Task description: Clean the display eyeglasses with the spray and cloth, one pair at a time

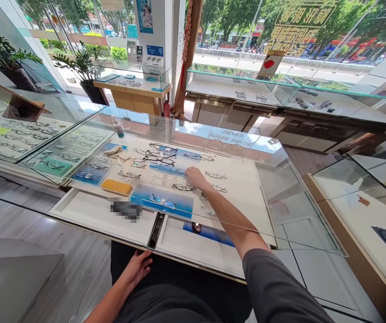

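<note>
- Head view, right hand (pixel 195 177): you reach under the glass top (pixel 280 152) of the counter, palm down, fingers bent to the white pull-out tray (pixel 247 179). Whether they pinch anything cannot be told.
- Four pairs of spectacles lie close to that hand: a dark-rimmed pair (pixel 183 187) just beside the wrist on its left, one thin pair (pixel 216 175) just to its right, one (pixel 218 189) by the forearm, and one (pixel 208 210) nearer you.
- One narrow blue strip (pixel 168 169) lies by your fingertips; touching or not is unclear.
- More frames sit farther left on the tray; their number is hard to count.
- Left hand (pixel 138 267): it rests on the tray's front edge, fingers loose and spread, grasping nothing.
- One large blue card (pixel 162 200), one yellow pad (pixel 116 186) and one crumpled cloth (pixel 120 154) lie left of the right hand.
- One spray bottle (pixel 118 127) stands upright on the glass.
- Two potted plants (pixel 85 67) stand at the windows.
</note>
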Action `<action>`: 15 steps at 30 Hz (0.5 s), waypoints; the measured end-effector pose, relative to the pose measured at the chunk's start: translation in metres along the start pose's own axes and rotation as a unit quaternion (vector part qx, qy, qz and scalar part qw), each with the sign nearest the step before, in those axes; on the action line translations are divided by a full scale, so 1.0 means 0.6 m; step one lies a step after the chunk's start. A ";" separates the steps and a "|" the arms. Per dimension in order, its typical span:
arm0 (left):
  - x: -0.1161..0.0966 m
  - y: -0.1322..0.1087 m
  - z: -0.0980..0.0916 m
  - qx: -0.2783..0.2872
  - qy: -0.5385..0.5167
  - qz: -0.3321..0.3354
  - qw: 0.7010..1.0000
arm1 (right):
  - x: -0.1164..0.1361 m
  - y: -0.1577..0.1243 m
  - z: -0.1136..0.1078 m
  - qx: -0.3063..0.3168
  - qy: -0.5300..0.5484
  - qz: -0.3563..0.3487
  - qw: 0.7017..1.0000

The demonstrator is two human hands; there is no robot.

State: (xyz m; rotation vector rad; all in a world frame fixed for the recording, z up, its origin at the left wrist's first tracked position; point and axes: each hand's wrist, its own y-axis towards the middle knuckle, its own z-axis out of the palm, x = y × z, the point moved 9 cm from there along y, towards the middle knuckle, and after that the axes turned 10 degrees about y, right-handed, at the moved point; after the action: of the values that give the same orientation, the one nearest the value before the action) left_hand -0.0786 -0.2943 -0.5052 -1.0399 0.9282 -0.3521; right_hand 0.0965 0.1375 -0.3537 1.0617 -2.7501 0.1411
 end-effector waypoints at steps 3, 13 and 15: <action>0.000 0.000 -0.001 -0.001 0.001 0.002 1.000 | 0.002 -0.002 -0.004 -0.007 0.004 0.004 1.000; -0.001 -0.001 0.002 0.002 0.004 0.005 1.000 | 0.011 -0.016 -0.026 -0.068 -0.002 0.065 0.996; -0.001 -0.001 0.003 0.002 0.003 0.005 1.000 | 0.002 -0.015 -0.025 -0.075 -0.003 0.086 0.993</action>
State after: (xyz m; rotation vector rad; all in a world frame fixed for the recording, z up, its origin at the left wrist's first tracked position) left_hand -0.0771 -0.2932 -0.5039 -1.0307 0.9371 -0.3491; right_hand 0.1041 0.1323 -0.3385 0.7896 -2.8017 -0.0451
